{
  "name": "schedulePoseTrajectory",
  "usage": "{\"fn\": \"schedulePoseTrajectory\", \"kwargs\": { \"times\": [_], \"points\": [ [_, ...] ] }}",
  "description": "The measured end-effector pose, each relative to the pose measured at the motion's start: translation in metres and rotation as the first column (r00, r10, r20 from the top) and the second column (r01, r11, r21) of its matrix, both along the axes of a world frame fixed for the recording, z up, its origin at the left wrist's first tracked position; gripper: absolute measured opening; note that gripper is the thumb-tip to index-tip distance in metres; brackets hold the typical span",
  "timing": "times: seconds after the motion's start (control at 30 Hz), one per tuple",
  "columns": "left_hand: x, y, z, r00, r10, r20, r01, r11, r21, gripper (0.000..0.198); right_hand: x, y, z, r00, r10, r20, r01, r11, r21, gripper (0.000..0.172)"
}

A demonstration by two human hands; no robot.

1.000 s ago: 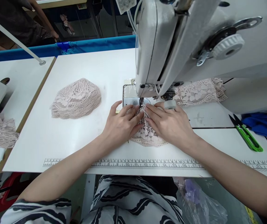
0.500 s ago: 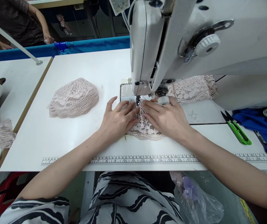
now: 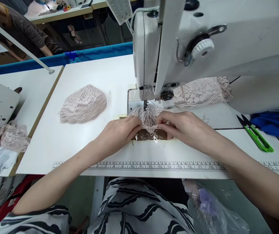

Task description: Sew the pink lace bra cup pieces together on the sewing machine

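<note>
A pale pink lace piece point(image 3: 149, 114) lies under the needle and presser foot point(image 3: 145, 104) of a white sewing machine point(image 3: 149, 48). My left hand point(image 3: 126, 130) pinches the lace's near edge on the left. On the right, my right hand point(image 3: 178, 125) pinches the same edge between thumb and fingers. The edge is lifted a little between both hands, with the shiny brown plate point(image 3: 149, 135) showing beneath. Part of the lace is hidden behind my fingers.
A stack of lace pieces point(image 3: 84, 104) sits left on the white table. More lace point(image 3: 202, 92) lies behind the needle area, to the right. Green thread snips point(image 3: 258, 138) and blue cloth point(image 3: 273, 126) lie at right. A printed ruler point(image 3: 139, 166) runs along the front edge. Another person point(image 3: 29, 29) is at far left.
My hands were flat on the lace beside the needle. Now they have drawn nearer to me and pinch its front edge, which is gathered up. The view has shifted slightly.
</note>
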State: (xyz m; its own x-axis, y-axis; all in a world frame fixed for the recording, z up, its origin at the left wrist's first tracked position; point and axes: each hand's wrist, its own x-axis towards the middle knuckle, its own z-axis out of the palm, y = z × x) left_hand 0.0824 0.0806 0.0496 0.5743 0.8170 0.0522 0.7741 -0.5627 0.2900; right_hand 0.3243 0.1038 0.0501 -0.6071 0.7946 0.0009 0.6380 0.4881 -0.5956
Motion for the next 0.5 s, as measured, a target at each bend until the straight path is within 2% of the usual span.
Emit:
{"fn": "schedulePoseTrajectory", "kwargs": {
  "times": [0.07,0.17,0.23,0.3,0.33,0.4,0.5],
  "points": [
    [0.002,0.004,0.003,0.997,0.068,0.023,-0.067,0.996,-0.059,0.017,-0.002,0.001,-0.002,1.0,-0.023,0.006,0.022,0.999,0.045,0.012],
    [0.005,0.018,0.004,0.999,0.045,0.007,-0.044,0.996,-0.079,0.019,-0.006,0.003,-0.01,0.995,-0.018,0.093,-0.007,0.965,0.261,0.014],
    [0.007,0.032,0.003,1.0,0.015,-0.001,-0.015,0.997,-0.073,0.028,-0.009,0.004,-0.016,0.993,-0.075,0.091,0.024,0.887,0.461,0.021],
    [0.009,0.045,0.001,1.0,0.009,-0.004,-0.01,0.997,-0.071,0.022,-0.011,0.006,-0.02,0.986,-0.16,0.039,0.104,0.787,0.608,0.03],
    [0.01,0.051,0.0,1.0,0.013,-0.003,-0.013,0.997,-0.074,0.017,-0.011,0.007,-0.021,0.981,-0.192,0.02,0.134,0.751,0.646,0.032],
    [0.01,0.06,0.0,1.0,0.014,0.016,-0.012,0.996,-0.092,0.018,-0.011,0.01,-0.022,0.976,-0.218,0.015,0.15,0.719,0.678,0.033],
    [0.009,0.066,0.003,0.995,-0.019,0.097,0.033,0.989,-0.147,0.029,-0.012,0.013,-0.021,0.978,-0.205,0.043,0.125,0.734,0.668,0.034]
  ]
}}
